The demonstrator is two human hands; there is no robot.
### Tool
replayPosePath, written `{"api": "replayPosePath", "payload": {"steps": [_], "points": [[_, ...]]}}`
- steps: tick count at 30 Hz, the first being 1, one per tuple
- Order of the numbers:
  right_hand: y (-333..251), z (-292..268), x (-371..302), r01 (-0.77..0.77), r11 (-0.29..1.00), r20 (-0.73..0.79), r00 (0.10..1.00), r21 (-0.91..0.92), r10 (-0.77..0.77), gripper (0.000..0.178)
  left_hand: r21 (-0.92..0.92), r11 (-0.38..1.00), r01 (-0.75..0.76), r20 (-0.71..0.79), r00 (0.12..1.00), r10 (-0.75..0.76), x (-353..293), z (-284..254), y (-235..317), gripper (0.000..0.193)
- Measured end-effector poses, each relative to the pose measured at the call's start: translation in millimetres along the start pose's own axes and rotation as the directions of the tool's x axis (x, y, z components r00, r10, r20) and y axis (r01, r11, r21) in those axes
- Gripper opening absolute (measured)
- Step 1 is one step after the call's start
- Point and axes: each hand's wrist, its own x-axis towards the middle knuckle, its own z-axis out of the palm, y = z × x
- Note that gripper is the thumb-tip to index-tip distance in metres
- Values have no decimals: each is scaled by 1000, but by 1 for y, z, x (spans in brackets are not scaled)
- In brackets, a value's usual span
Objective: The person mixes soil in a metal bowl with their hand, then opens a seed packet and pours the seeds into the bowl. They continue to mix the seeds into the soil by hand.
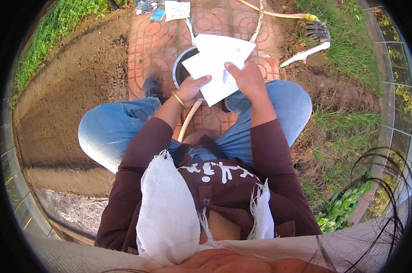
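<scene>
Two flat white paper-like sheets, or possibly packets, overlap in front of me above my knees. The nearer sheet (206,68) lies partly over the farther sheet (222,42). My left hand (191,89), with a gold bangle at the wrist, pinches the near left edge of the nearer sheet, thumb on top. My right hand (249,80) is closed on the right side of the sheets, thumb pressed on their face; its other fingers are hidden beneath. Below the sheets shows the rim of a round grey bucket or basin (176,68), its inside mostly covered.
Red patterned paving (153,50) runs between bare soil (69,100) at left and grass (351,59) at right. A pale hose (190,120) crosses it. A white pipe (304,54) lies at right. A white packet (176,10) and a blue packet (158,14) lie at the far end.
</scene>
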Motion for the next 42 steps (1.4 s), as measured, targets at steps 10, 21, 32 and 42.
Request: {"api": "replayPosePath", "payload": {"steps": [10, 21, 32, 42], "points": [[-3, -2, 0, 2, 1000, -68, 998, -30, -4, 52, -12, 999, -35, 13, 999, 36, 2, 0, 1, 52], [31, -14, -1, -201, 979, 54, 978, 21, 200, 58, -9, 998, 62, -85, 994, -63, 23, -5, -17, 30], [16, -7, -5, -72, 961, 90, 995, 268, 49, 60, 61, 997, 43, -100, 994, -37, 3, -9, 0, 32], [3, -39, 3, -312, 718, 253, 948, 622, 193, 48, 143, 990, 2, 77, 997, -13, -40, 28, 34, 46]]}}
